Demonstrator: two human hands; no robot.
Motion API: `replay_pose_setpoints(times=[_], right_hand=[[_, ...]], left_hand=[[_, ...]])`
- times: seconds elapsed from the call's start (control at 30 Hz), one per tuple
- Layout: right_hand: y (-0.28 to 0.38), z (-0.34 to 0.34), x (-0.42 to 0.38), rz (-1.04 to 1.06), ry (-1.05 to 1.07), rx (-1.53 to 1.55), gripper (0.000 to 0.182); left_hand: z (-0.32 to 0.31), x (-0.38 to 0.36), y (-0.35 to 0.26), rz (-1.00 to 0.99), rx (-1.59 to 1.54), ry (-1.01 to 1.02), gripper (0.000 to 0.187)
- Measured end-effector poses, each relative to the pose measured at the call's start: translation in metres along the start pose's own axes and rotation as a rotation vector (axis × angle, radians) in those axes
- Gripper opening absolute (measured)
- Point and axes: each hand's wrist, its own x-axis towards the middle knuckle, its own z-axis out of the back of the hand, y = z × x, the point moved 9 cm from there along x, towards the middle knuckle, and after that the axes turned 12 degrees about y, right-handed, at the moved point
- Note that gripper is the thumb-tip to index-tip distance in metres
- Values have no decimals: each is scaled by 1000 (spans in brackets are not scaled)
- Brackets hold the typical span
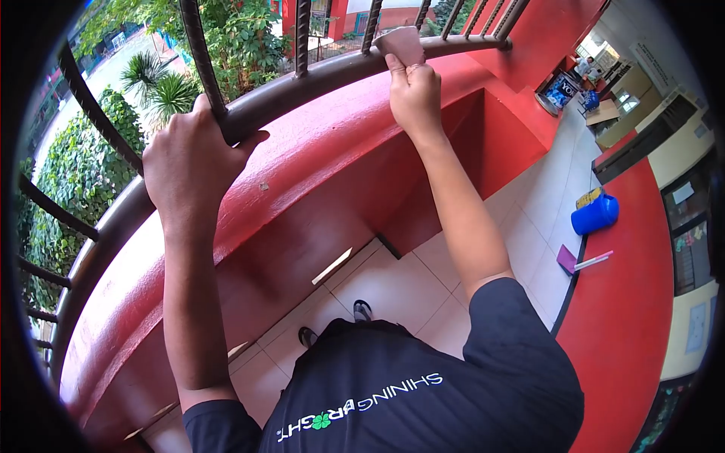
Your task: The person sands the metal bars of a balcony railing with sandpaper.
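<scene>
Sanding or wiping the railing, by the look of it. Red parapet wall (317,158) curves across the view, dark metal rail (317,79) on top with twisted upright bars (198,45). Left hand (189,162) closed round the foot of one bar, bracing. Right hand (414,94) pinches a small folded pad, sandpaper or cloth (402,44), pressed on the rail near another bar. Rail looks evenly dark; can't tell which stretch is done, so progress unclear. Blue bucket (595,214) sits on tiled floor (393,283), well apart.

Tan sandpaper (401,44) against dark railing (317,79)
</scene>
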Motion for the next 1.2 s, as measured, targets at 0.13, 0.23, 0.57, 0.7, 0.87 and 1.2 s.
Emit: replay_pose_setpoints(times=[0.13,0.23,0.57,0.7,0.87,1.2], right_hand=[[-31,14,3,-258,-51,11,43],[23,1,-19,254,-223,75,50],[-35,5,2,-165,-73,35,39],[9,-6,-22,-36,-152,0,35],[-44,8,-1,-301,-175,31,39],[-4,1,0,-115,-85,-78,27]], left_hand=[[2,-2,-2,-12,-17,0,63],[-3,2,2,15,-56,49,63],[-1,0,1,0,-30,33,62],[0,1,0,18,-29,39,62],[-6,1,0,23,-60,89,65],[21,-10,-66,-307,-199,-364,55]])
